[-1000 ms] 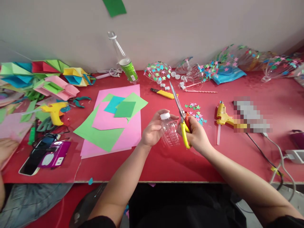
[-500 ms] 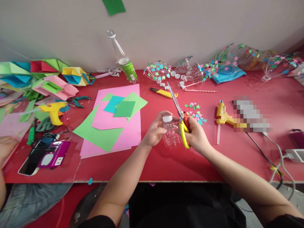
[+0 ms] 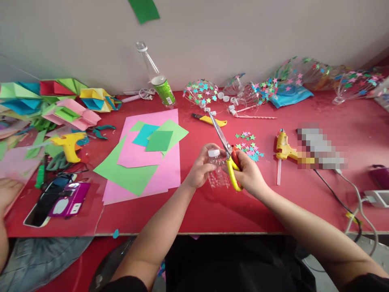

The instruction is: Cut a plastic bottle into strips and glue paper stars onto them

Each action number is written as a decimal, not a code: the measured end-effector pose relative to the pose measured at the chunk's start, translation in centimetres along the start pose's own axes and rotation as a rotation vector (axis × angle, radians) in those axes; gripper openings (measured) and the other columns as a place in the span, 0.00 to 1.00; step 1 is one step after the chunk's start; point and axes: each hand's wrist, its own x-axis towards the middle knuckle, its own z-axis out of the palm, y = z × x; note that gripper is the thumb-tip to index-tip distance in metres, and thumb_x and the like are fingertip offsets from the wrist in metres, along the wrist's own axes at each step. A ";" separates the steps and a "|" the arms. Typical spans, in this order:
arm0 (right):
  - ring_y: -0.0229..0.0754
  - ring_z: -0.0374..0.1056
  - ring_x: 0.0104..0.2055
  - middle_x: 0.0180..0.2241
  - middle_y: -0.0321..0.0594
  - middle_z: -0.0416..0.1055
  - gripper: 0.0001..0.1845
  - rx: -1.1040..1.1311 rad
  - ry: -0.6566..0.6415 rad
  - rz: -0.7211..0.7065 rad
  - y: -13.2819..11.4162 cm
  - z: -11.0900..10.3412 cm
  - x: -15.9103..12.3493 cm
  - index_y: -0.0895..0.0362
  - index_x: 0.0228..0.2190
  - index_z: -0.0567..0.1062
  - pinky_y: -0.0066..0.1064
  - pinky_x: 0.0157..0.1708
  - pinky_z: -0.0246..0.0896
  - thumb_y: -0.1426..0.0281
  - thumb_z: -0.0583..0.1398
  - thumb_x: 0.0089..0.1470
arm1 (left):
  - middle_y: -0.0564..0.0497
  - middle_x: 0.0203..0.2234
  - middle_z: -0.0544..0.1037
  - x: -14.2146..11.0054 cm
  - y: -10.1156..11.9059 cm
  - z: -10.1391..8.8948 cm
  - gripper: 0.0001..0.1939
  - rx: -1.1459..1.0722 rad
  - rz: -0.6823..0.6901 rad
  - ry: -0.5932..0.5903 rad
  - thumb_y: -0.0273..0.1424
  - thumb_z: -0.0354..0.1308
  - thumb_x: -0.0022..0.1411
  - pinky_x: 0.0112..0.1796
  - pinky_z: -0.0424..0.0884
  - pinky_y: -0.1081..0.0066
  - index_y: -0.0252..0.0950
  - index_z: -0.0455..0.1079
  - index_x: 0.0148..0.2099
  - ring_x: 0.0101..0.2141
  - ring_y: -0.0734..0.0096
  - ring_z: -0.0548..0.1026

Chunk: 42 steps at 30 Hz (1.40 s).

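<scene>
My left hand is closed round the upper part of a clear plastic bottle piece with a white cap, cap end pointing away from me. In my right hand is a pair of scissors with yellow and red handles. Their blades point away from me, up and left, passing just beside the bottle's cap. Whether the scissors touch the plastic, I cannot tell. Small paper stars lie on the red table beyond my right hand, and a yellow utility knife lies past the blade tips.
Coloured paper sheets lie left, a tall clear bottle behind them. A yellow glue gun lies right, another glue gun left. Star-covered plastic pieces line the wall. Another person's hand rests at far left.
The scissors have tilted slightly to the left, their tips now nearer the utility knife and lower in view. Both hands keep their hold; the bottle piece has barely shifted.
</scene>
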 end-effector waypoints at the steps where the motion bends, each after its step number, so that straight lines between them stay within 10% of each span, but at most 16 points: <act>1: 0.34 0.46 0.25 0.22 0.27 0.51 0.16 0.007 -0.009 0.000 0.2 0.0 0.0 0.52 0.25 0.59 0.27 0.24 0.44 0.65 0.63 0.43 | 0.54 0.39 0.76 0.0 0.0 0.0 0.23 0.000 0.005 0.000 0.23 0.59 0.49 0.45 0.71 0.64 0.43 0.64 0.48 0.38 0.69 0.76; 19: 0.35 0.52 0.25 0.27 0.30 0.59 0.19 0.182 0.150 0.044 -0.4 -1.0 0.8 0.52 0.30 0.61 0.30 0.25 0.49 0.63 0.66 0.40 | 0.47 0.52 0.76 0.3 0.9 -0.3 0.21 -0.026 0.050 0.016 0.28 0.64 0.54 0.58 0.62 0.50 0.44 0.67 0.51 0.55 0.55 0.72; 26: 0.33 0.50 0.24 0.24 0.27 0.56 0.18 0.184 -0.001 0.100 -0.4 -0.8 0.7 0.52 0.28 0.59 0.28 0.24 0.48 0.66 0.64 0.40 | 0.48 0.51 0.76 0.0 1.0 -0.6 0.22 -0.109 0.044 -0.004 0.24 0.64 0.51 0.57 0.64 0.49 0.44 0.68 0.48 0.58 0.54 0.70; 42: 0.34 0.50 0.24 0.25 0.29 0.56 0.13 0.014 0.081 -0.087 0.3 -0.5 0.2 0.52 0.28 0.62 0.28 0.25 0.49 0.70 0.62 0.42 | 0.48 0.53 0.73 0.0 0.5 -0.8 0.24 0.356 0.222 0.060 0.30 0.64 0.57 0.46 0.71 0.69 0.46 0.65 0.56 0.51 0.66 0.73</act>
